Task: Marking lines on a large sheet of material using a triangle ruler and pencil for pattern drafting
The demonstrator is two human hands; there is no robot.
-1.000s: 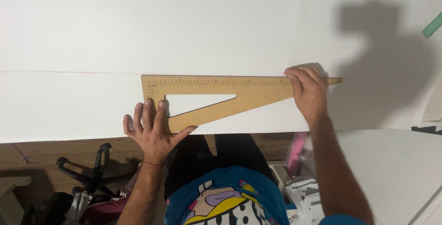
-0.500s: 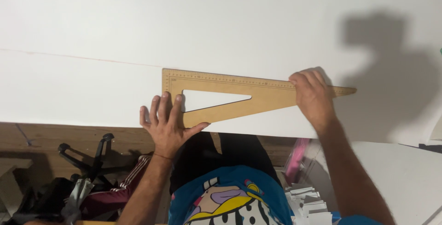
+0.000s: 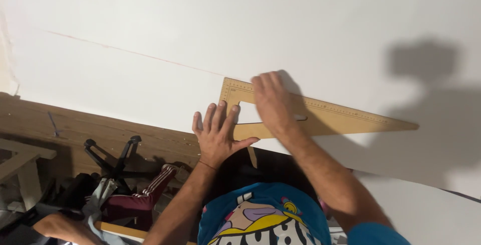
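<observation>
The left hand (image 3: 216,135) lies flat, fingers spread, on the wooden set square's (image 3: 345,119) short end, atop the white sheet (image 3: 240,24). The right hand (image 3: 273,102), slightly blurred, seems to press the square's middle, fingers together.

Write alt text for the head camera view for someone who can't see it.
Two bare hands press a wooden triangular set square flat on a large white sheet: the left hand spread at its lower corner, the right hand across its middle. A faint red line crosses the sheet.
</observation>
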